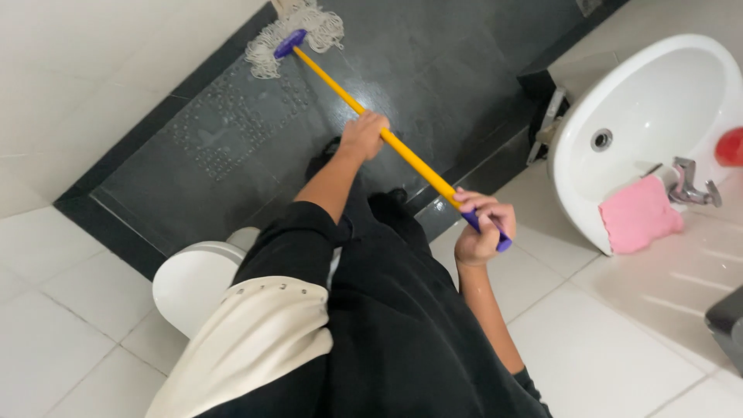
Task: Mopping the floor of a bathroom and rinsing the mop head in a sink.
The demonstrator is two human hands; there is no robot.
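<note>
A mop with a yellow handle [348, 97] and a purple socket runs diagonally across the view. Its white string head [298, 35] rests on the wet dark floor [433, 54] near the far wall. My left hand [362, 136] is closed around the middle of the handle. My right hand [481, 231] grips the purple end cap at the handle's near end, close to my body. Black clothing and a cream cloth fill the lower middle of the view.
A white toilet [193, 282] stands at lower left, partly hidden by my clothes. A white washbasin [650, 116] at right has a chrome tap [691, 186], a pink cloth [638, 217] on its rim and a red object [730, 147]. White tiles cover the walls.
</note>
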